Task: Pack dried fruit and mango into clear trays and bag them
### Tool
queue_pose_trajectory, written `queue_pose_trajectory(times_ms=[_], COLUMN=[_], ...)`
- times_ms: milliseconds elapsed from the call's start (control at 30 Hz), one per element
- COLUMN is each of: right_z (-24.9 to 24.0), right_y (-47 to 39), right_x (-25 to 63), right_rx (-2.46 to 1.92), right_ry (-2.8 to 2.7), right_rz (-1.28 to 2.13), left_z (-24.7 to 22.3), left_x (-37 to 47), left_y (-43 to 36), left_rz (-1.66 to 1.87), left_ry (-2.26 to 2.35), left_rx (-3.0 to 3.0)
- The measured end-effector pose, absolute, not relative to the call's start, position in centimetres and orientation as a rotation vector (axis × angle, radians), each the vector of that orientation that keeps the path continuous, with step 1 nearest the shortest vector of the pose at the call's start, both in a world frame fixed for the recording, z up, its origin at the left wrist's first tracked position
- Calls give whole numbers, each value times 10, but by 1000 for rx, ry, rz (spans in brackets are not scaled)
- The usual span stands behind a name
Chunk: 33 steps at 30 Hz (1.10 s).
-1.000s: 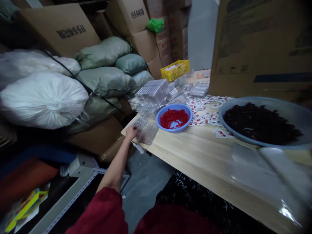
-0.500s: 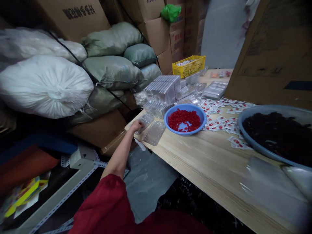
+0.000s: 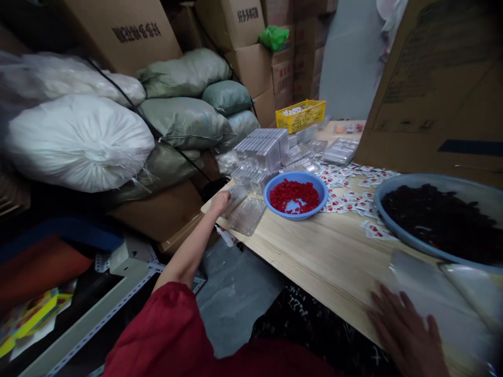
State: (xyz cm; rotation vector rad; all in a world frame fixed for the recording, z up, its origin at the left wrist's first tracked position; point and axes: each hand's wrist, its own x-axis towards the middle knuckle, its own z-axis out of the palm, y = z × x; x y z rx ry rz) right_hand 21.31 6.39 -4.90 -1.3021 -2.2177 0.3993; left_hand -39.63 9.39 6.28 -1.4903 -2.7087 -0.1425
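My left hand (image 3: 221, 203) is closed at the table's far left corner, by a clear plastic tray (image 3: 237, 196); what its fingers hold is too small to make out. A second clear tray (image 3: 247, 215) lies flat just right of it. My right hand (image 3: 406, 330) is at the lower right with its fingers spread, over the table's front edge beside clear plastic sheets (image 3: 420, 280). Between the hands, further back, stands a blue bowl (image 3: 296, 213) with red pieces (image 3: 293, 195) in it.
Stacked clear boxes (image 3: 261, 152) and a yellow basket (image 3: 301, 116) stand at the back of the wooden table (image 3: 314, 251). Small printed packets (image 3: 349, 201) lie scattered near a large basin (image 3: 383, 209) of dark pieces. A cardboard box (image 3: 428, 115) rises at the right, sacks (image 3: 82, 144) at the left.
My right hand has come into view at the lower right, fingers spread. My left hand stays at the far left corner, still closed. The view has shifted slightly.
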Motion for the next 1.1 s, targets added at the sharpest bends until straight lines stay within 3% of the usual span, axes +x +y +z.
queue_pose_trajectory(times_ms=[267,367,467,533,600,733,833,1033,1100], right_z=[-98,-68,-8,30,49,24,-17,-40,-32], right_y=[90,80,61,48,38,37,48,68,73], right_x=[230,224,198,174,151,123,119,121,121], right_rx=[-1178,-1166,-1104,-1019,-874,-679,-767,-1057,-1080], right_ry=[-2239,-2201,-2101,-2074,-2194,-2542,-2624,-2527,-2487], right_rz=[434,479,459,403,299,219,239,317,385], left_z=[109,129,141,137,123,75,55,78,78], left_x=[-391,-358,-299,-251,-203,-122,-92,-133,-160], left_y=[76,65,57,59,69,105,131,182,209], left_rz=[-705,-1242,-1762,-1684,-1368,-624,-387,-865,-646], left_ry=[-2512,-2352,-2306,-2456,-2505,-2247,-2170,-2183,-2298], left_rx=[-1086,-1194,-1599,-2098,-2716,-3428,-3256,-2580,-2394])
